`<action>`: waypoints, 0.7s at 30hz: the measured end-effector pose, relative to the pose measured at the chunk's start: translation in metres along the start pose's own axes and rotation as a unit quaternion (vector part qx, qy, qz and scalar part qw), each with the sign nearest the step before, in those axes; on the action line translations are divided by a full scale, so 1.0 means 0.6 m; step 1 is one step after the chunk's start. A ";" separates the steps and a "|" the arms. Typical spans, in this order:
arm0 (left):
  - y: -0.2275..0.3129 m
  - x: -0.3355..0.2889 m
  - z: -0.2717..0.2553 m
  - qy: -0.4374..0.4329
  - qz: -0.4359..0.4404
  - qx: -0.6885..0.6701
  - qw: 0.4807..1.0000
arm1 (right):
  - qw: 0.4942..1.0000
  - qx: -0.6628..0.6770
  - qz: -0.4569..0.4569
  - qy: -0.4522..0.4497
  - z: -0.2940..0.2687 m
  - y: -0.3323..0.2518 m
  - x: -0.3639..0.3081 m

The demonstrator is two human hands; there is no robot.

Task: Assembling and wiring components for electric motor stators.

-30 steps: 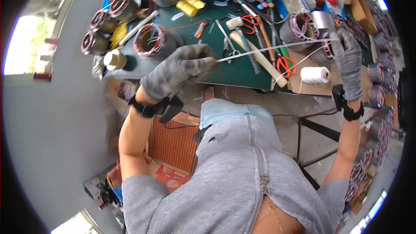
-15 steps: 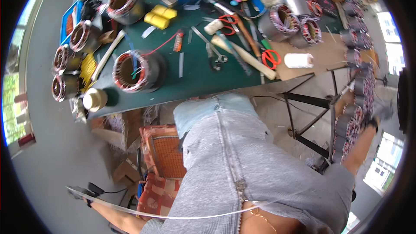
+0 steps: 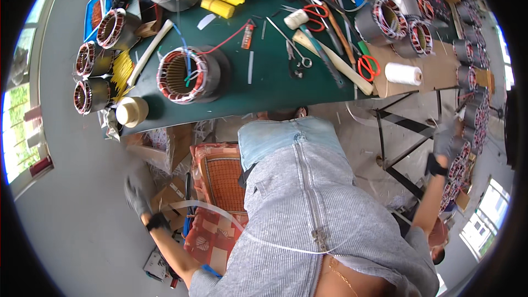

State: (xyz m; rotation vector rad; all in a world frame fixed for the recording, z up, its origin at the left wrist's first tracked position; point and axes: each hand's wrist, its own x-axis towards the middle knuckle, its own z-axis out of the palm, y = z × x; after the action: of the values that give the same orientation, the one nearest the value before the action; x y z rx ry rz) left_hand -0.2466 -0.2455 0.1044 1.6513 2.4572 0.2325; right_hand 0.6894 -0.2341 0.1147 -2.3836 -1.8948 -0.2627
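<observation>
My left hand, in a grey glove, is raised in the air left of the red patterned chair, below the table's near left corner; its fingers are smeared by motion. Out to the right, my right hand, also gloved in grey, is blurred in front of a row of wound motor stators; I cannot tell whether it touches them. Nearest me on the green table stands a large stator with a blue and a red lead coming from its windings. Beside it sits a cream-coloured cylinder.
Further stators stand along the table's left side. Red-handled scissors, a pale wooden stick and a white thread spool lie to the right. A black metal frame stands below. A pale flexible strip crosses my front.
My left hand has swung up and forward from the lower left. The right hand has moved in toward the stator row. The whole view has shifted, so the table appears further right and higher.
</observation>
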 end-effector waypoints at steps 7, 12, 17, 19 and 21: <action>0.831 -0.048 0.091 -0.365 0.273 -0.535 0.711 | 0.980 0.179 -0.027 -0.082 -0.015 -0.415 0.083; 0.942 -0.172 0.211 -0.375 0.284 -0.546 0.693 | 0.978 0.204 -0.037 -0.031 0.012 -0.394 0.070; 0.880 -0.155 0.233 -0.538 0.192 -0.405 0.714 | 0.977 0.153 -0.002 -0.149 0.023 -0.349 0.052; 0.900 -0.175 0.226 -0.449 0.269 -0.487 0.699 | 0.970 0.151 0.003 -0.191 0.024 -0.363 0.042; 0.924 -0.167 0.222 -0.597 0.163 -0.467 0.632 | 0.941 0.124 0.014 -0.315 0.014 -0.387 0.061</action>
State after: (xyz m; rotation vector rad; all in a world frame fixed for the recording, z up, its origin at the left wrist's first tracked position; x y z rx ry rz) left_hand 0.3200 -0.1267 0.1046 1.0555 0.7374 0.2534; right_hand 0.4721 -0.1446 0.1041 -2.4907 -1.9434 0.7888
